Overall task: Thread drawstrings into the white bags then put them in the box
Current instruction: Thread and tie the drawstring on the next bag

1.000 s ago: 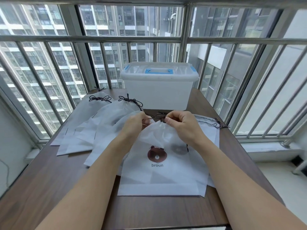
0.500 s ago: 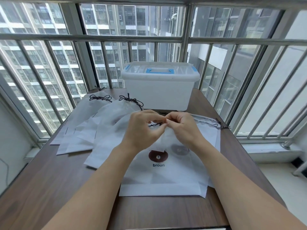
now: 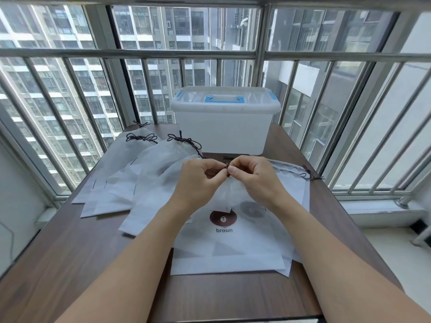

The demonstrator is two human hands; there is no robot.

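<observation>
Pinching a dark drawstring [image 3: 226,166] with both hands at the top edge of the front white bag [image 3: 229,243]. My left hand [image 3: 200,180] has thumb and fingertips curled in on the cord; my right hand [image 3: 253,177] does the same from the other side, thumb tip meeting the left one. Only a short bit of cord shows between the fingers, so I can't tell how far it runs into the hem. Bag mouth is bunched up and lifted under my hands, the rest lies flat on the brown wooden table [image 3: 70,264], bear print and "broun" facing up. It sits on another white bag [image 3: 291,183] whose knotted cord [image 3: 311,176] sticks out at the right corner. Left of my hands, a fanned pile of white bags [image 3: 121,183] overlaps, two with tied dark cords [image 3: 140,137] at their tops. Behind everything, the translucent box [image 3: 224,131] stands at the far table edge, lid on, blue handle and clips. Metal window bars [image 3: 261,54] and tower blocks beyond.
</observation>
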